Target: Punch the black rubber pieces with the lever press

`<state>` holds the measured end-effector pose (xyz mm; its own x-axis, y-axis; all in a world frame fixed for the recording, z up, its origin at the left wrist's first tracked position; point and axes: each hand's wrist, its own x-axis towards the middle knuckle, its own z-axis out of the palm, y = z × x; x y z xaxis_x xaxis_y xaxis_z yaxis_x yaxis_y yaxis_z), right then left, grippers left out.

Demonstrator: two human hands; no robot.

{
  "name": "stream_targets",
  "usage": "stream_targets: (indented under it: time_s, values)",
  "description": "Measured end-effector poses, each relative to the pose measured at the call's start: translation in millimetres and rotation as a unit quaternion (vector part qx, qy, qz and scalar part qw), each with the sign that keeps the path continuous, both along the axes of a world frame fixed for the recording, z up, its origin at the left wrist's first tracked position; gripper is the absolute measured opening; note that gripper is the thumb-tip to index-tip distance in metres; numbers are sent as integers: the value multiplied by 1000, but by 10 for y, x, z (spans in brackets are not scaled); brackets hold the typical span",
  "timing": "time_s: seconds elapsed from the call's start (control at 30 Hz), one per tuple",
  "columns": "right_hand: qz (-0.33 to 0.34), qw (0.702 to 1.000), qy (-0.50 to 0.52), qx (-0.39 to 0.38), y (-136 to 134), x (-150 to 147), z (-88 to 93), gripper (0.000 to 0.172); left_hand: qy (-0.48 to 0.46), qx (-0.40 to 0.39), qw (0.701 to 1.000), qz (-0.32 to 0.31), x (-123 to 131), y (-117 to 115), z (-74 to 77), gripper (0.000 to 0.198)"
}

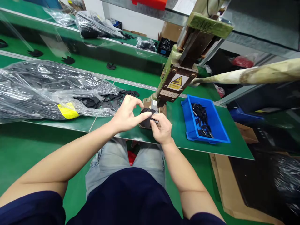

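Black piece (pixel 146 117) mostly covered by left hand (pixel 126 115) and right hand (pixel 161 128); its shape can't be told. Press (pixel 178 78) top cut off by upper edge. Blue bin (pixel 217 125) parts too small to identify.

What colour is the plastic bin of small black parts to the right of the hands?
Bright blue plastic bin, clearest in the head view, right of the right hand.
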<state>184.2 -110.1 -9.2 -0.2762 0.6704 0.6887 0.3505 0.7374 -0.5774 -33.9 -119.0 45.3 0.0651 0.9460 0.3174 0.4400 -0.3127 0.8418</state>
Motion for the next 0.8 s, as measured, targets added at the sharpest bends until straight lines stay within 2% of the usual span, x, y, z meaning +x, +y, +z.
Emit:
stream_targets:
  time_s: [0.07, 0.17, 0.3, 0.4, 0.5, 0.6, 0.67, 0.8]
  values:
    - [-1, 1000, -3, 2, 3, 6, -5, 14, 36, 23, 998, -35, 18, -2, 14, 27]
    - [-5, 1000, 1, -3, -17, 25, -16, 16, 35, -19, 996, -74, 35, 28, 6, 32]
    - [-14, 1000, 18, -16, -47, 38, -72, 18, -13, -67, 996, -64, 59, 62, -36, 29]
    - [-17, 999, 22, -43, -28, 45, -118, 17, -104, -145, 981, -80, 58, 109, -119, 36]
    - [-24, 996, 22, -79, -13, 118, -141, 30, -146, -246, 951, -120, -16, 258, -283, 41]
    - [-44, 993, 38, -106, -81, 308, -160, 43, -167, -286, 943, -44, -152, 551, -476, 41]
    - [-56, 991, 55, -111, -183, 485, -181, 40, -199, -311, 929, 29, -227, 827, -571, 37]
    - [-75, 989, 72, -109, -426, 848, -243, 34, -276, -330, 893, 132, -235, 1533, -612, 29]
